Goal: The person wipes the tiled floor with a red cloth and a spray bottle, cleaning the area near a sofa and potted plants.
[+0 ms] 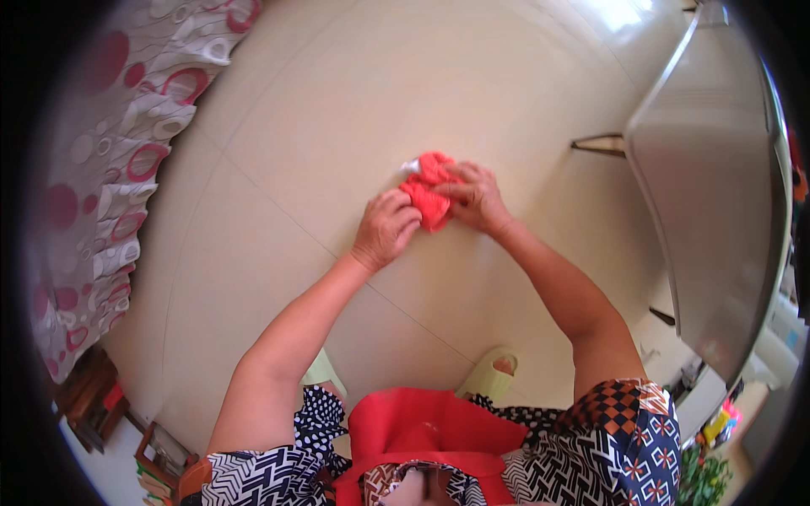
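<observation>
A coral-red cloth (433,199), bunched and folded, is between my two hands over the beige tiled floor (304,152). My left hand (387,228) pinches its left edge with curled fingers. From the other side, my right hand (474,196) grips the cloth with its fingers laid over the folds. A small white patch (411,166) shows at the cloth's upper left; I cannot tell whether it is part of it. Whether the cloth touches the floor is also unclear.
A ruffled cover with pink and white circles (120,158) hangs along the left. At the right stands a smooth grey-brown table (709,164) with dark legs (598,145). Wooden furniture (92,398) is at the lower left, a leafy plant (702,474) at the lower right.
</observation>
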A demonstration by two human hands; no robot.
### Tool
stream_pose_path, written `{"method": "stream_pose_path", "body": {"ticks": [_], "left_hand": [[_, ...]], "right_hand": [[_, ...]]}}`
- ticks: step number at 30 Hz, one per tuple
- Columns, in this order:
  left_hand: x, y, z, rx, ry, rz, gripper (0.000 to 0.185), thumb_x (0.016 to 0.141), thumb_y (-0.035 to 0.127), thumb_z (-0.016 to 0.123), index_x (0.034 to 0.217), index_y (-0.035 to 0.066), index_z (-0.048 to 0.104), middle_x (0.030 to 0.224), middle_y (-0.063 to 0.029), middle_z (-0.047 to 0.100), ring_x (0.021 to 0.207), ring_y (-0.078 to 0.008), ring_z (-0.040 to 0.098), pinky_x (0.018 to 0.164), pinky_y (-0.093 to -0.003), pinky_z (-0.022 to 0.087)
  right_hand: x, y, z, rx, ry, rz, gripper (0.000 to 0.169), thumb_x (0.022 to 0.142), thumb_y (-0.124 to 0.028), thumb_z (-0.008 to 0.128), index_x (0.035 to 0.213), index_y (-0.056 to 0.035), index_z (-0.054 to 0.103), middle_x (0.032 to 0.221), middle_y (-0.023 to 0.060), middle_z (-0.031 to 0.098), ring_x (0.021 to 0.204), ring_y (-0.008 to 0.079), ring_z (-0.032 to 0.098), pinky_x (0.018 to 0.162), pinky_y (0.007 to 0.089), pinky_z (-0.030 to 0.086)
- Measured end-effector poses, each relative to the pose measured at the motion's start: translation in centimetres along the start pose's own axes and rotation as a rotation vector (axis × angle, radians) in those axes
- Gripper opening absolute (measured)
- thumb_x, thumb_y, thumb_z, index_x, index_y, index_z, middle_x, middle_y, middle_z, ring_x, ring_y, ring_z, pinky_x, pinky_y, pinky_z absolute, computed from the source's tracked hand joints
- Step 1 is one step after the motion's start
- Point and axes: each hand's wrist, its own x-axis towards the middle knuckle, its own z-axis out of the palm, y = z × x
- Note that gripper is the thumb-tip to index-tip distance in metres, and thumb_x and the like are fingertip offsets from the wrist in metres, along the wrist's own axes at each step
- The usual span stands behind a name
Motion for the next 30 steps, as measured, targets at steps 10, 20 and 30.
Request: {"method": "stream_pose_path", "body": {"ticks": [10, 20, 30], "left_hand": [[3.5, 11.9, 6.8, -0.399, -0.130, 0.089, 0.045, 0.070, 0.007, 0.064, 0.112, 0.007, 0.049, 0.124, -0.0123, 0.040, 0.117, -0.0303, 0.037, 0.096, -0.0374, 0.036], [-1.1, 10.3, 6.7, -0.313, -0.272, -0.140, 0.040, 0.072, 0.004, 0.062, 0.110, 0.007, 0.051, 0.125, -0.0118, 0.037, 0.116, -0.0313, 0.037, 0.094, -0.0386, 0.037], [-2.4, 11.4, 6.6, -0.293, -0.184, -0.158, 0.040, 0.069, 0.001, 0.061, 0.107, 0.007, 0.052, 0.116, -0.0116, 0.044, 0.108, -0.0312, 0.042, 0.090, -0.0384, 0.039]], "right_hand": [[-12.2, 5.6, -11.7, 0.479, 0.796, 0.814, 0.027, 0.076, -0.003, 0.059, 0.104, -0.0004, 0.059, 0.106, 0.0080, 0.058, 0.094, 0.0156, 0.055, 0.079, 0.0254, 0.045], [-6.6, 14.0, -14.9, -0.604, 0.548, 1.096, 0.062, 0.071, -0.044, 0.061, 0.118, -0.0046, 0.050, 0.128, 0.0149, 0.043, 0.116, 0.0307, 0.042, 0.094, 0.0389, 0.036], [-13.1, 1.6, -2.9, -0.253, 0.239, 0.211, 0.039, 0.060, -0.010, 0.063, 0.099, -0.0144, 0.062, 0.111, 0.0121, 0.054, 0.101, 0.0314, 0.051, 0.086, 0.0418, 0.041]]}}
